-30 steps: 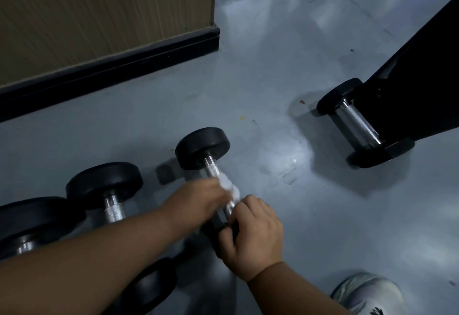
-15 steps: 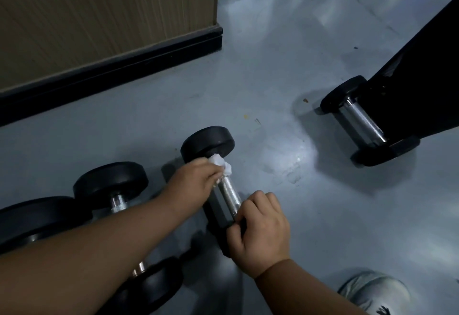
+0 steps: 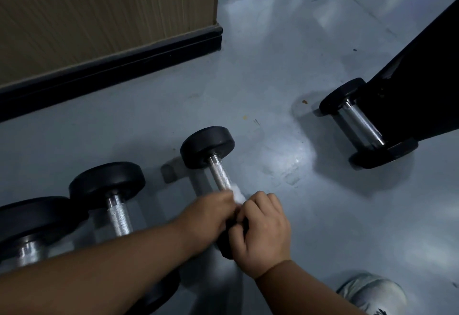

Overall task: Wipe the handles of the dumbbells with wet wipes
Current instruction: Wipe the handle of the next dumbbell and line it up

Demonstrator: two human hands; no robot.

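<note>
Grey glossy floor [image 3: 260,86] below wood-panelled wall [image 3: 99,11] — left hand [image 3: 208,218] pinching wipe [image 3: 239,196], right hand [image 3: 263,232] gripping dumbbell [image 3: 218,165].

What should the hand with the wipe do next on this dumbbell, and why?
Probably slide the wet wipe back up the handle toward the far weight. The left hand holds it at the handle's near end, beside the right hand steadying the dumbbell's near end, and the whole knurled stretch above lies bare for another pass.
</note>
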